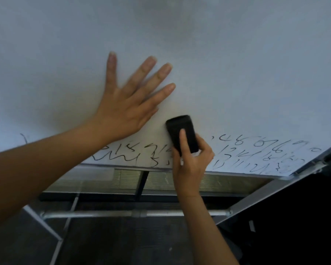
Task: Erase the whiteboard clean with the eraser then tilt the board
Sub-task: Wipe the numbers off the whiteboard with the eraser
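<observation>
A large whiteboard point(227, 69) fills the upper view, its upper part wiped white. Black marker scribbles point(256, 152) run in rows along its bottom edge, left and right of my hands. My left hand point(126, 104) lies flat against the board with fingers spread, just above the writing. My right hand point(191, 161) grips a black eraser point(182, 132) by its lower end, thumb on its back, holding it against the board at the upper edge of the scribbles.
The board's metal frame point(310, 165) runs along its bottom and right corner. Below it a grey stand with a horizontal crossbar point(134, 214) and slanted legs stands on a dark floor. A ribbed panel point(126, 178) sits behind the board's lower edge.
</observation>
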`<state>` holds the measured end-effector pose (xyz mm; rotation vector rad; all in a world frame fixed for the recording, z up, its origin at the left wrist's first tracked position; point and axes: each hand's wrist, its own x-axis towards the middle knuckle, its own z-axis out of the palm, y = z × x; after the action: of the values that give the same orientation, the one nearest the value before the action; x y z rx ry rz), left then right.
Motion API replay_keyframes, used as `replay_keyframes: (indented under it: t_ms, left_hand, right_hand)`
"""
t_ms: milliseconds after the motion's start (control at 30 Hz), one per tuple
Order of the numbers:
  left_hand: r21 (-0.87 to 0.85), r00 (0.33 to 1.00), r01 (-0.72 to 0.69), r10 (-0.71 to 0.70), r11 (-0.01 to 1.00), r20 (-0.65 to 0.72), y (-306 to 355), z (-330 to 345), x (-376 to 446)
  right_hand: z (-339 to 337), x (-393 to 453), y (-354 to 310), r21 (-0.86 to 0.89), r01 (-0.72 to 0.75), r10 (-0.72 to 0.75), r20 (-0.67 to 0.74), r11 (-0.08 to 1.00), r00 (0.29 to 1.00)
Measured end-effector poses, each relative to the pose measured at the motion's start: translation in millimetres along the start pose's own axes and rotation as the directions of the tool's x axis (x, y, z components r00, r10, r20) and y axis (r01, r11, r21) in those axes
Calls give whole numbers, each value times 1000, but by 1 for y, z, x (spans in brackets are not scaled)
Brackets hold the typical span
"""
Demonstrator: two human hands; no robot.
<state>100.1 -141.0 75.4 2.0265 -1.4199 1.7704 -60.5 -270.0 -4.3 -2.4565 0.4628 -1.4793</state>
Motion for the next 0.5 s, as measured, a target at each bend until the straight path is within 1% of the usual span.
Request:
replay_keyframes:
  t_ms: [100,167,267,400,500]
  left_hand:
    - [3,1000,13,-13,1000,16,2,-3,1]
    - [-2,999,23,-23,1000,26,3,-4,1]
    - [15,999,25,-26,1000,35,2,-5,0]
    - [11,999,23,-23,1000,25,1,-3,-2]
    - [-8,1000,20,-20,1000,0,1,-2,-2]
  right_hand:
    - [-15,41,11,34,-57,63,-213,998,975]
    - [-21,56,14,44,-74,83,-265,996,961]
    - [-13,47,1,92,-84,102,-203,992,974]
    - [14,14,-28,92,-24,30,-66,995,997]
    - [22,1,-33,77,-35,38,-43,996,998]
